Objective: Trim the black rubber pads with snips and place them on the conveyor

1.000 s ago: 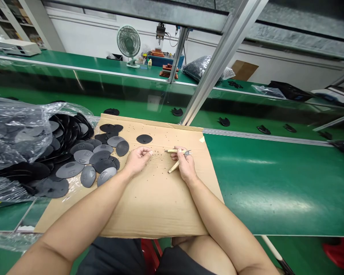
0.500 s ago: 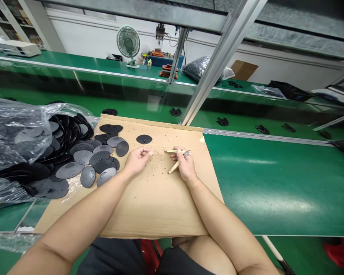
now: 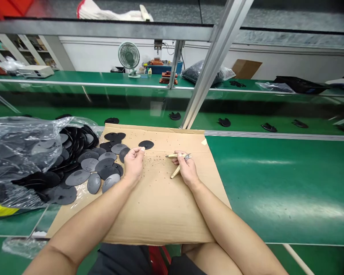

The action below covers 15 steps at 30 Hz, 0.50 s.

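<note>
My left hand [image 3: 134, 162] rests on a brown cardboard sheet [image 3: 157, 206], its fingers curled in a pinch, just right of a heap of black oval plastic discs [image 3: 101, 166]. What the pinch holds, if anything, is too small to see. My right hand [image 3: 186, 168] grips a small pair of cutters with pale handles [image 3: 176, 162], tips pointing left. One single black disc [image 3: 146, 144] lies on the cardboard just beyond my left hand. Tiny black trimmings [image 3: 157, 158] speckle the cardboard between my hands.
A clear plastic bag [image 3: 20, 152] full of black discs lies at the left on the green bench [image 3: 281, 183]. An aluminium post [image 3: 209, 72] rises behind the cardboard. Black parts [image 3: 224, 122] lie on the green conveyor beyond. A fan [image 3: 129, 57] stands at the back.
The camera tilted up, so everything sits a little lower in view. My left hand has shifted slightly left toward the discs; my right hand still grips the cutters.
</note>
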Each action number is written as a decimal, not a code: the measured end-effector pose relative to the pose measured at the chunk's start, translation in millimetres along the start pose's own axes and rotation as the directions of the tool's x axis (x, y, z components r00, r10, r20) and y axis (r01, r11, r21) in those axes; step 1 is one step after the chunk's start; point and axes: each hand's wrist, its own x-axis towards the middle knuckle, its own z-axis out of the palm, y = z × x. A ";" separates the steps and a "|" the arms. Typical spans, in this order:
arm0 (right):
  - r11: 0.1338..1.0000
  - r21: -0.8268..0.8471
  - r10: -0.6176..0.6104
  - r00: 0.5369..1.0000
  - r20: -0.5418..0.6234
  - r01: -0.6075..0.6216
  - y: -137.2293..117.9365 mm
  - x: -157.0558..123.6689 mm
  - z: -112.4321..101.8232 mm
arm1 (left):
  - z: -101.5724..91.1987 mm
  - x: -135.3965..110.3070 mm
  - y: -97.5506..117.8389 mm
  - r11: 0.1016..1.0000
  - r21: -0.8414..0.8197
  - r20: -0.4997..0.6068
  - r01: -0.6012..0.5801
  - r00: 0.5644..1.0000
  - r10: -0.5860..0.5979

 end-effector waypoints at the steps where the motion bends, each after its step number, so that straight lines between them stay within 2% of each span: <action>1: 1.000 0.002 -0.001 1.000 0.001 0.001 0.3 0.1 0.0 | 6.4 6.0 5.6 0.998 -0.036 0.000 0.044 0.999 -0.044; 3: 1.000 -0.015 -0.003 1.000 -0.003 0.003 0.2 0.1 -0.2 | 22.2 22.8 17.6 0.976 -0.120 0.060 0.182 0.983 -0.176; 6: 0.997 -0.074 -0.012 1.000 0.007 0.012 -0.8 -0.1 -1.7 | 50.3 54.5 31.4 0.875 -0.258 0.196 0.410 0.909 -0.368; 8: 0.995 -0.103 -0.014 1.000 0.021 0.016 -1.8 -0.1 -3.0 | 69.8 75.9 34.0 0.827 -0.292 0.223 0.480 0.876 -0.429; 10: 0.993 -0.113 -0.019 0.999 0.033 0.023 -2.8 -0.1 -4.0 | 89.1 96.8 30.6 0.842 -0.250 0.209 0.479 0.875 -0.436; 12: 0.992 -0.120 -0.034 0.999 0.040 0.038 -3.8 -0.2 -4.5 | 108.2 118.0 22.7 0.895 -0.139 0.175 0.424 0.900 -0.399; 13: 0.991 -0.123 -0.043 0.998 0.043 0.048 -4.2 -0.2 -4.5 | 117.5 129.0 17.6 0.929 -0.057 0.150 0.365 0.923 -0.353; 15: 0.990 -0.125 -0.055 0.997 0.050 0.061 -4.8 -0.4 -4.3 | 135.4 151.4 6.5 0.965 0.195 0.131 0.173 0.971 -0.201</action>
